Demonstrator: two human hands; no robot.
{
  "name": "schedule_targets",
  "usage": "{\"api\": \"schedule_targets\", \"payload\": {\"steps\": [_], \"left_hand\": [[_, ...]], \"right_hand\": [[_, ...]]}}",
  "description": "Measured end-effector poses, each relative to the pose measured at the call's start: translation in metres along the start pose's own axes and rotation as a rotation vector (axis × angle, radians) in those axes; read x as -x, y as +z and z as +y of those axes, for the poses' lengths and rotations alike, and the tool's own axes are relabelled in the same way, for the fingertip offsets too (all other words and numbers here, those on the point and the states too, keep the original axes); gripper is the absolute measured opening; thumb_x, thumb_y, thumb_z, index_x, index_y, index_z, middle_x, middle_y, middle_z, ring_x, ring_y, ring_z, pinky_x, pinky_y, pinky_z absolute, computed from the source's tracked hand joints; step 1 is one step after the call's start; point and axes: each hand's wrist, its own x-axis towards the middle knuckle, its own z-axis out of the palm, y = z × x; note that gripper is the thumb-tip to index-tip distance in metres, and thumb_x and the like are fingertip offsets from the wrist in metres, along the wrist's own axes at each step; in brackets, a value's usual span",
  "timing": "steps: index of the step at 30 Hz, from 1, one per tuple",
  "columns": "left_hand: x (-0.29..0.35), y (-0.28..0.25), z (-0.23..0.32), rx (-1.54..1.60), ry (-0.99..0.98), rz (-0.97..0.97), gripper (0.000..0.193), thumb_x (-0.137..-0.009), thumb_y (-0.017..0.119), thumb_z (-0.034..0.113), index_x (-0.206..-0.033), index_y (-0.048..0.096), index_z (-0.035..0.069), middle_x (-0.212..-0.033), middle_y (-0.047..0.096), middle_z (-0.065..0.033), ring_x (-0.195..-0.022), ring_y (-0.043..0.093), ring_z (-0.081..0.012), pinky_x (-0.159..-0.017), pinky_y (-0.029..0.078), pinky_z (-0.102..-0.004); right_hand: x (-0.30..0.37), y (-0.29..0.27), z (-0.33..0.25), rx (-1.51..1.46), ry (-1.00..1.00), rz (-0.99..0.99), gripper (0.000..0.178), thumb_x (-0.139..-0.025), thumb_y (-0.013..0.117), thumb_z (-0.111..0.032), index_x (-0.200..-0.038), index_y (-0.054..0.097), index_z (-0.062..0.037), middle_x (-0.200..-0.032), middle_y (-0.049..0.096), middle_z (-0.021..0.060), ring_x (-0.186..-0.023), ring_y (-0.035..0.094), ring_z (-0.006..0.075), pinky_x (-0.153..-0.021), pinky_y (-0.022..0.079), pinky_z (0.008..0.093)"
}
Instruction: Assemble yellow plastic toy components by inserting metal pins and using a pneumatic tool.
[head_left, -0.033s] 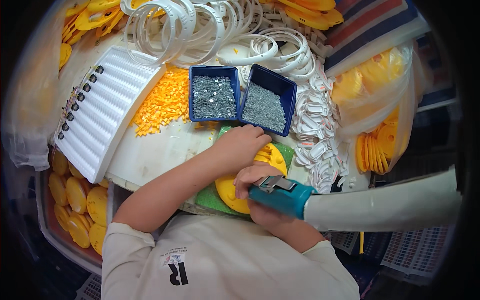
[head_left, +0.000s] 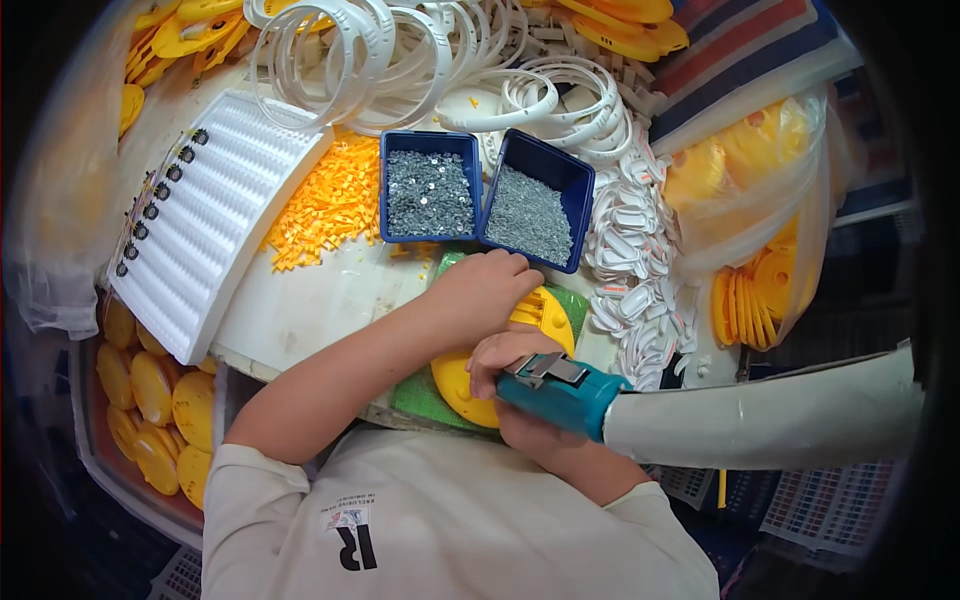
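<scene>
A round yellow plastic housing (head_left: 456, 385) lies on a green mat (head_left: 415, 398) in front of me. Over its upper left part is my left hand (head_left: 487, 292), with curled fingers closed at the far edge; the fingertips are hidden. My right hand (head_left: 505, 365) is wrapped round a teal power screwdriver (head_left: 560, 398) with a metal lever on its side. The tool's working end is covered by my hand, so its contact with the housing cannot be seen. A thick white sleeve (head_left: 760, 412) runs from the tool's back end to the right.
Beyond my hands stand two blue bins, one of washer-like metal pieces (head_left: 430, 195), one of small screws (head_left: 530, 215). Orange plastic bits (head_left: 325, 205), a white ridged tray (head_left: 215, 215), white rings (head_left: 400, 60) and white oval parts (head_left: 630, 230) surround them. Yellow discs (head_left: 155, 390) fill a crate at left.
The screwdriver's back end and its white sleeve have shifted very slightly left and down. Both hands stay in place.
</scene>
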Motion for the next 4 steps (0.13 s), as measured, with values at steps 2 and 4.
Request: {"api": "schedule_targets", "payload": {"steps": [2,4], "left_hand": [[0.0,-0.002,0.001,0.009,-0.007,-0.009,0.052,-0.085,0.076,0.036,-0.127,0.067,0.007,-0.118,0.067,-0.0103,-0.115,0.064,-0.0311,-0.096,0.054,-0.0431],[0.0,-0.001,-0.001,0.013,-0.018,-0.043,0.054,-0.084,0.077,0.037,-0.128,0.067,0.008,-0.119,0.067,-0.0113,-0.118,0.063,-0.0309,-0.097,0.054,-0.0427]], "right_hand": [[-0.001,0.007,-0.009,0.056,0.128,0.059,0.072,-0.097,0.044,-0.067,-0.115,0.066,-0.0006,-0.08,0.065,0.0118,-0.075,0.063,0.0243,-0.078,0.052,0.0391],[-0.002,-0.001,0.004,0.005,0.017,-0.027,0.074,-0.099,0.043,-0.069,-0.124,0.065,-0.0023,-0.082,0.067,0.0124,-0.076,0.064,0.0243,-0.082,0.052,0.0394]]}}
